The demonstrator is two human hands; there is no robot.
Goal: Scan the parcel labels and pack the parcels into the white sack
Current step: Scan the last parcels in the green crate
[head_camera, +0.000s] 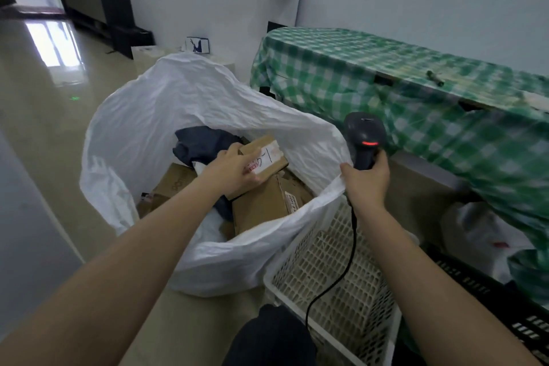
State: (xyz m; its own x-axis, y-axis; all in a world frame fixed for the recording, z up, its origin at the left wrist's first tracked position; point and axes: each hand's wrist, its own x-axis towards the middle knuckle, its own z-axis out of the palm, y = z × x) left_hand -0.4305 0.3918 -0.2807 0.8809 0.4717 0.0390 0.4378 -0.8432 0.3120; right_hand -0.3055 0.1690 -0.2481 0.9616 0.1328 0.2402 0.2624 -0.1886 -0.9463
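A small brown cardboard parcel with a white label sits gripped in the left hand, inside the open mouth of the crumpled white plastic sack, above other cardboard boxes. The right hand grips a black handheld barcode scanner and pinches the sack's rim, beside a white lattice plastic basket.
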